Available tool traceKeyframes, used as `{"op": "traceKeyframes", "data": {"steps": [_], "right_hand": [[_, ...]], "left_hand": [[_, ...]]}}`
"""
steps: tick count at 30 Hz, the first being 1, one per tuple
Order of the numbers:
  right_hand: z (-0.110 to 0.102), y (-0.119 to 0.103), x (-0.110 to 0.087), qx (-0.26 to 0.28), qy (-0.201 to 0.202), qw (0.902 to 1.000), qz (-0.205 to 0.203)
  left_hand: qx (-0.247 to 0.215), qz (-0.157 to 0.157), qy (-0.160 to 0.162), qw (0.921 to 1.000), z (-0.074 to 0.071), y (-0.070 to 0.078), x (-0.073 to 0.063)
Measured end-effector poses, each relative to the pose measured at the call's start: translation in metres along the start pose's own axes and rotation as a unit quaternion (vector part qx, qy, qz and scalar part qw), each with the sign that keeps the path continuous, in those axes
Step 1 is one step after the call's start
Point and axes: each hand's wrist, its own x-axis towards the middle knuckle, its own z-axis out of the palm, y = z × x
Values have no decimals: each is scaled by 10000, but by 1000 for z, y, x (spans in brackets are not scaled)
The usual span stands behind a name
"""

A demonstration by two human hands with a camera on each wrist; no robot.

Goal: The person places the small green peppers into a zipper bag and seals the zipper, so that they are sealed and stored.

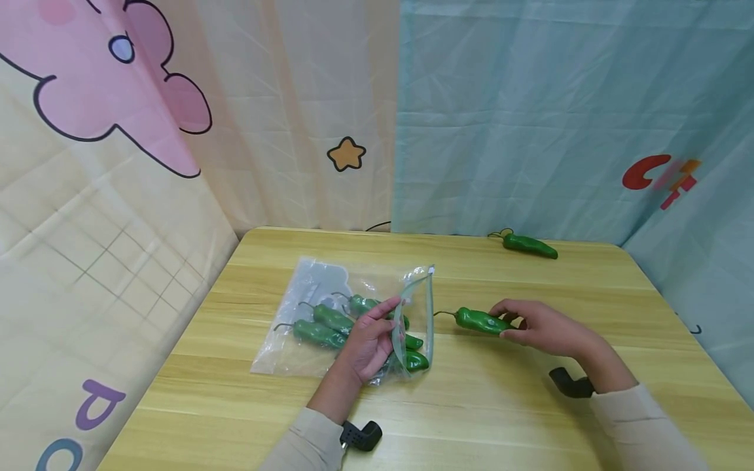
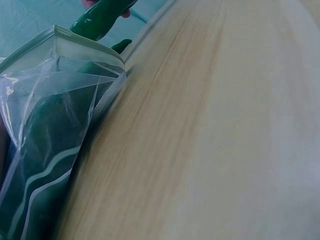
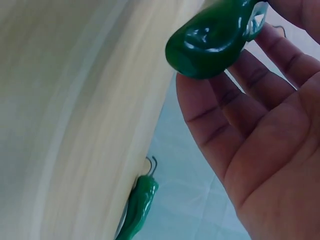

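Observation:
A clear zip bag (image 1: 273, 356) lies on the table with several green peppers (image 1: 318, 332) inside, their stems toward its left end. At its right-hand mouth, my left hand (image 1: 370, 340) holds the raised edge between thumb and fingers, and the mouth gapes. To the right of that opening, my right hand (image 1: 544, 327) pinches another green pepper (image 1: 478, 320) by its tip end, stem pointing left at the bag. The right wrist view shows this pepper (image 3: 210, 42) between thumb and fingertips. In the left wrist view the bag's zip rim (image 2: 90, 45) stands up, the held pepper (image 2: 100, 20) just beyond.
One more green pepper (image 1: 530, 246) lies near the table's back edge at the right. The wooden table (image 1: 235, 418) meets printed curtains (image 1: 512, 118) behind and at the sides. A black wrist camera (image 1: 362, 436) sits on each wrist.

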Motion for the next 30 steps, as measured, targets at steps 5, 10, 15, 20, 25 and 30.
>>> {"op": "traceKeyframes", "data": {"steps": [5,10,15,20,25,30], "right_hand": [[9,-3,2,-1,-319,9993,-189],[18,-6,5,-51,-510,9983,-266],[21,-6,5,-105,-569,9979,-289],[22,-7,4,-94,-602,9976,-320],[24,-9,3,-72,-646,9975,-287],[29,-11,5,-133,-668,9968,-424]], "left_hand": [[-17,1,30,10000,1,1,0],[2,13,33,10000,1,1,-1],[-9,23,13,10000,1,1,-1],[-28,19,24,10000,1,0,-1],[-36,13,33,10000,1,1,-1],[-26,19,9,10000,1,1,-1]]}}
